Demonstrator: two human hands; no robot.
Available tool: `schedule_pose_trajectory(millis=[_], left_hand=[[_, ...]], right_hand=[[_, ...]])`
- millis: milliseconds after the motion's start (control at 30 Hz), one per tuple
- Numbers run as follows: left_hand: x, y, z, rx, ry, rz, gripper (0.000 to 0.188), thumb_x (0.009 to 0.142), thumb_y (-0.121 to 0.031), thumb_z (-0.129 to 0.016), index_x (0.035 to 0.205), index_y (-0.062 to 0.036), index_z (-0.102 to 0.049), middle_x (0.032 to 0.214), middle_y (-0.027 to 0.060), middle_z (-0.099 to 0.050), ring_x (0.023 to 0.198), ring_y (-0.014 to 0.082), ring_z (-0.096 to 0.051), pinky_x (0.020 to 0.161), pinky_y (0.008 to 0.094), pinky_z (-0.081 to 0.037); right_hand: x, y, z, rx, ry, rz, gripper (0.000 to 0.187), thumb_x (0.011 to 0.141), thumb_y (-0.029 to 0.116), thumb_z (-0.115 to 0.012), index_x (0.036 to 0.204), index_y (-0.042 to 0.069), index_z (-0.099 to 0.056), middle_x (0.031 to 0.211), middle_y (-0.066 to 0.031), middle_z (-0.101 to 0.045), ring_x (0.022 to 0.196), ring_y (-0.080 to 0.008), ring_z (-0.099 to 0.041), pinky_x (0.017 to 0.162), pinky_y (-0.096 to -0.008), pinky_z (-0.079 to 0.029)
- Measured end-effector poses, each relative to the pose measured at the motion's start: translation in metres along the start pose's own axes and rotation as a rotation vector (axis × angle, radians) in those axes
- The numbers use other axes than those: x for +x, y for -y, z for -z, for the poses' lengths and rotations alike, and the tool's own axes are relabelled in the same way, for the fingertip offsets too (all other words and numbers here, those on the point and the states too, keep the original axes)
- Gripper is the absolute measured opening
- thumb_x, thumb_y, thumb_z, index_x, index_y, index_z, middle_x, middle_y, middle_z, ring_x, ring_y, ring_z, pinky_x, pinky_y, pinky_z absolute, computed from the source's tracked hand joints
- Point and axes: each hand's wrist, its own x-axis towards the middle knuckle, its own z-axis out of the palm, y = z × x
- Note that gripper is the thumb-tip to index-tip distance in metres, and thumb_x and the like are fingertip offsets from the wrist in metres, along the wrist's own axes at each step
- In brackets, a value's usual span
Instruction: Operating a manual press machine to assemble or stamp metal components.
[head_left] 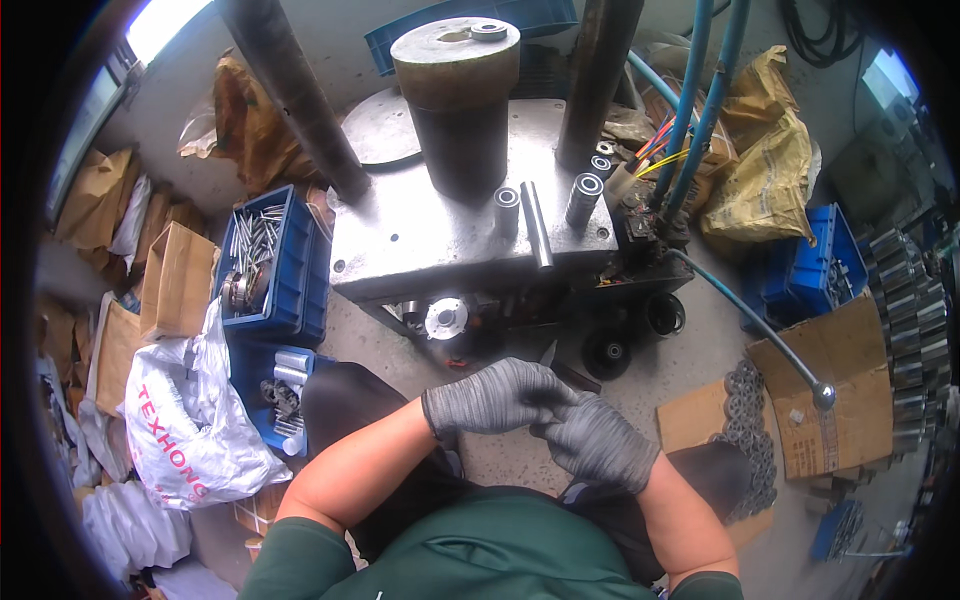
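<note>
My left hand [495, 396] and my right hand [603, 440], both in grey knitted gloves, meet in front of my body, below the press table's front edge. Their fingers are closed and pressed together, hiding whatever may be between them. Just beyond the fingers show a thin pointed grey piece [549, 352] and a dark flat bar [575, 378]; I cannot tell whether either is held. On the steel press table [430, 235] stand two short stacks of bearing rings, a left stack [507, 212] and a right stack [584, 202]. Between them lies a bright steel rod [537, 225].
A thick steel cylinder [455, 110] rises from the table between two dark columns. Blue crates [305, 270] of metal parts stand left, behind a white sack [190, 420]. At right, a ball-ended lever [823, 396] reaches over cardboard beside many metal rings [745, 430].
</note>
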Motion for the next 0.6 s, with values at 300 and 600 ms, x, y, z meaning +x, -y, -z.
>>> schedule_pose_trajectory(millis=[300,600], left_hand=[[0.009,-0.007,0.024,-0.12,-0.168,0.073,0.039,0.083,-0.022,-0.086,0.117,-0.0078,-0.074,0.125,0.0083,-0.062,0.118,0.022,-0.063,0.104,0.0372,-0.052],[0.0,0.005,0.009,0.009,0.016,-0.03,0.031,0.088,-0.011,-0.08,0.118,-0.0039,-0.074,0.108,0.0069,-0.075,0.104,0.0136,-0.069,0.094,0.033,-0.055]], right_hand=[[0.015,0.004,0.006,-0.145,0.043,0.071,0.01,0.08,0.018,-0.072,0.089,0.014,-0.076,0.135,-0.0075,-0.063,0.146,-0.0389,-0.042,0.12,-0.0693,-0.016],[0.008,0.017,0.002,-0.135,0.141,0.074,0.009,0.079,0.015,-0.068,0.084,0.011,-0.074,0.127,-0.0055,-0.069,0.146,-0.0362,-0.045,0.12,-0.0722,-0.011]])
